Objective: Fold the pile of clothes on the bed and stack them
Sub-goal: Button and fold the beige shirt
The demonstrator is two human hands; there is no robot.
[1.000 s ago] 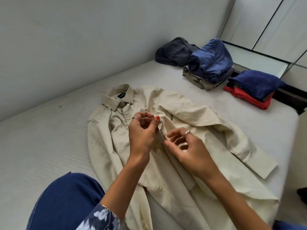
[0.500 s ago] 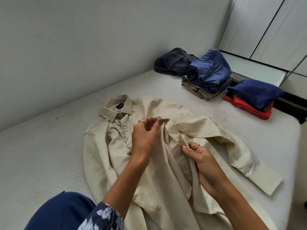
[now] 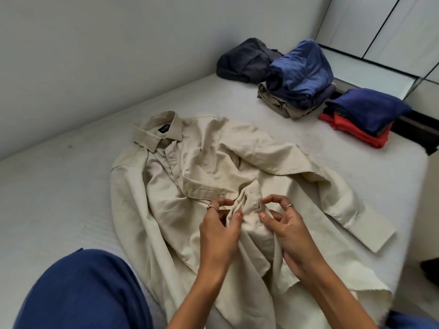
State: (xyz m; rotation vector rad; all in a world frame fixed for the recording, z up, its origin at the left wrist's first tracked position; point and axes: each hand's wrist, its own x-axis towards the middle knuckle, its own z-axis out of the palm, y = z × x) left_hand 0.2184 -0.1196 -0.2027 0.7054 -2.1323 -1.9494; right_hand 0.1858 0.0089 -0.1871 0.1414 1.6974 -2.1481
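Note:
A beige long-sleeved shirt lies face up on the white bed, collar toward the wall, its right sleeve stretched toward the bed's edge. My left hand pinches the left front edge at mid-chest. My right hand pinches the facing edge beside a buttonhole, a few centimetres from the left hand. The fabric bunches up between them. At the far end lie a dark grey bundle, a blue and khaki pile and a folded navy and red stack.
A grey wall runs along the bed's left side. White closet panels stand behind the far corner. My knee in blue trousers rests on the bed at the lower left. The bed's right edge drops off near the sleeve cuff.
Both hands have moved lower down the shirt front, from near the top buttons to mid-chest. The right hand has come up level with the left. The upper placket now lies flat.

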